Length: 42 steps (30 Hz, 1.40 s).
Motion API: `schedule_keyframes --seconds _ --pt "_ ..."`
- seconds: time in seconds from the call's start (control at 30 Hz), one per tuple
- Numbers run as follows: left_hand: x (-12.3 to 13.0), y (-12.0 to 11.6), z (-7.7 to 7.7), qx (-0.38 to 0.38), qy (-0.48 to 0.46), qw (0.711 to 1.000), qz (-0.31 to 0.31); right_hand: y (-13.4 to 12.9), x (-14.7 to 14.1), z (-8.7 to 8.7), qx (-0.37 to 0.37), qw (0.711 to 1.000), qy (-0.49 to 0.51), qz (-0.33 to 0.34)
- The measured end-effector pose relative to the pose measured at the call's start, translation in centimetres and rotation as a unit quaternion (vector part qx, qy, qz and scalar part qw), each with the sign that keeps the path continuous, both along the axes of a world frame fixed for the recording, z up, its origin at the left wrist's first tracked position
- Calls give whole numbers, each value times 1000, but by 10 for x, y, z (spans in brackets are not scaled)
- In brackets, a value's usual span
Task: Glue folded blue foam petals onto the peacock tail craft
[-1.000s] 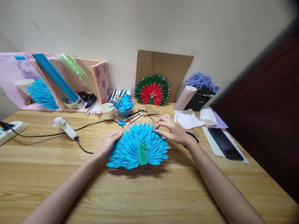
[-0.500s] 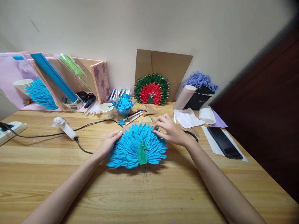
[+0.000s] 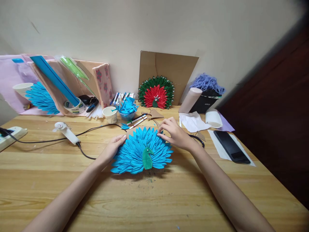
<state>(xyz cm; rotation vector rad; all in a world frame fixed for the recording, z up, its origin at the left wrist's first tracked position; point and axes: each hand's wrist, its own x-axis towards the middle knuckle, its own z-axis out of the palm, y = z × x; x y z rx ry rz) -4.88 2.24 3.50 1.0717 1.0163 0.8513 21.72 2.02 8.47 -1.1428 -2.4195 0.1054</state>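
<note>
A peacock craft (image 3: 135, 154) with layered blue petal feathers and a green body (image 3: 147, 158) is held a little above the wooden table, tilted toward me. My left hand (image 3: 114, 146) grips its upper left edge, thumb on top, where some brown cardboard backing (image 3: 131, 131) shows. At the upper right edge, my right hand (image 3: 172, 133) is closed with bent fingers, thumb and fingertips pinching among the blue feathers. Whether a loose feather sits in that pinch is too small to tell.
A white glue gun (image 3: 66, 132) stands left, its cord running behind my left arm. Behind are a bowl of blue pieces (image 3: 127, 109), a paper cup (image 3: 110, 115), markers (image 3: 138, 122) and a red-green peacock (image 3: 156, 93). A phone (image 3: 231, 146) lies right.
Hardly anything differs. Both hands keep their places on the blue peacock, and the whole view has shifted very slightly.
</note>
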Motion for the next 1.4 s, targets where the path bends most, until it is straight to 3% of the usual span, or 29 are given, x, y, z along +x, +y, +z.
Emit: schedule_keyframes --seconds 0.23,0.4,0.47,0.57,0.7,0.83,1.13,1.4 --pt "0 1 -1 1 4 1000 0 3 1 -5 16 999 22 -40" --pt "1 0 2 9 11 1000 6 6 5 -6 -2 991 95 -94" --pt "1 -1 3 12 12 1000 4 9 7 -8 -34 981 145 -128" --pt "1 -1 3 12 11 1000 4 13 11 -12 -139 953 219 -154" --pt "2 1 2 10 4 1000 12 16 11 -14 -271 918 262 -122" --pt "2 1 2 2 -5 1000 2 15 8 -13 -328 897 276 -107" --pt "2 1 1 -3 -6 1000 2 15 7 -19 -346 879 312 -102" --pt "5 -1 7 -3 -2 1000 20 15 5 -21 -342 883 309 -96"
